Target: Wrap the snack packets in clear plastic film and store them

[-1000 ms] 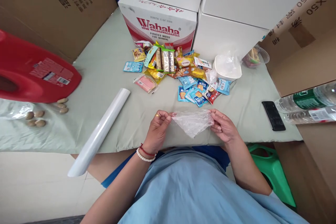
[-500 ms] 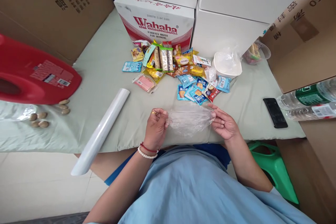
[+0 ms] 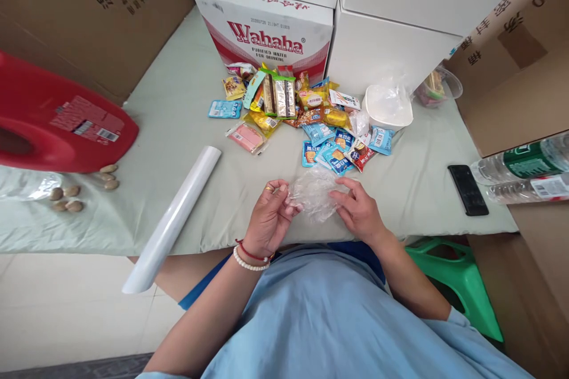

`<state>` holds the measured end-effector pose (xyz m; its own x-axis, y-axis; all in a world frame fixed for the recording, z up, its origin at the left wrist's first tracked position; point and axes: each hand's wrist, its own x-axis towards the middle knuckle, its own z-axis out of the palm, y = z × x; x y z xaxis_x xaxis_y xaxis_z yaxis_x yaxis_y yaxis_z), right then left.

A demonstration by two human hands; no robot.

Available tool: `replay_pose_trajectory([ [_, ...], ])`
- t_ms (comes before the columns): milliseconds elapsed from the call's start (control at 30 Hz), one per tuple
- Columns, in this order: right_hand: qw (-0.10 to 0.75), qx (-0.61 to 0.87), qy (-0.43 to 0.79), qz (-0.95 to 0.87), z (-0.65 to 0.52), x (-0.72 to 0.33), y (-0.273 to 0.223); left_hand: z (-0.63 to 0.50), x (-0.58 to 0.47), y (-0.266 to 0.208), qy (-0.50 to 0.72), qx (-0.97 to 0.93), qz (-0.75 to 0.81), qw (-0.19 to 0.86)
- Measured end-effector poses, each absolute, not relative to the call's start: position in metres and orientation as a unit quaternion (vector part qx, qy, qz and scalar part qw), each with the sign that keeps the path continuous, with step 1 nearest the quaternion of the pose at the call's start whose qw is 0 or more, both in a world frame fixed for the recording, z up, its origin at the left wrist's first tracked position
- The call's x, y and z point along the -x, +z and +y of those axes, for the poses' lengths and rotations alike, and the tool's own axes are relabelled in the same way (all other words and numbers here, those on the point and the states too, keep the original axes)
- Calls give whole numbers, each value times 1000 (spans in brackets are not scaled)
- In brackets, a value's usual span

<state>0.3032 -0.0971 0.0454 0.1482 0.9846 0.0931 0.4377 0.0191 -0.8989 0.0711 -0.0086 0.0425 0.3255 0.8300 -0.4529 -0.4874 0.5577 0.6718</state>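
Observation:
A crumpled sheet of clear, thin plastic with a gathered edge, like an elastic food cover (image 3: 316,194), hangs between my hands over the table's front edge. My left hand (image 3: 272,213) pinches its left side between thumb and fingers. On the other side, the thumb and forefinger of my right hand (image 3: 359,208) close on its right edge. Just beyond the plastic lie several blue snack packets (image 3: 338,157) and a red-brown packet (image 3: 361,154). A white bowl (image 3: 387,108) with clear plastic over it stands behind them to the right.
A white roll (image 3: 173,219) lies left, overhanging the table's edge. The red jug (image 3: 62,118) and several walnuts (image 3: 71,190) are farther left. More snacks (image 3: 284,98) lean near the Wahaha box (image 3: 267,35). At right are a phone (image 3: 468,189) and bottles (image 3: 528,157).
My right hand has moved left, towards my left hand. The plastic, stretched wide before, is now slack and bunched between them. The view has shifted slightly.

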Motion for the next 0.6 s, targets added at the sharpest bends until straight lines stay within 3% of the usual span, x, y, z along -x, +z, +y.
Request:
replay_pose_trajectory([
  [67, 403, 626, 269, -610, -92, -298, 44, -9, -71, 53, 419, -210, 364, 805],
  [167, 457, 677, 232, -527, -82, -296, 46, -9, -68, 66, 446, -221, 323, 805],
  [267, 539, 692, 304, -371, -73, -296, 54, -15, -66, 65, 477, -300, 363, 742],
  [367, 580, 648, 398, -293, -68, -289, 62, -30, -74, 56, 420, -440, 375, 700],
  [467, 563, 611, 492, -260, -68, -276, 69, -44, -91, 50, 367, -522, 341, 690],
  [600, 512, 558, 582, -296, -73, -261, 79, -46, -107, 51, 377, -477, 352, 712],
])
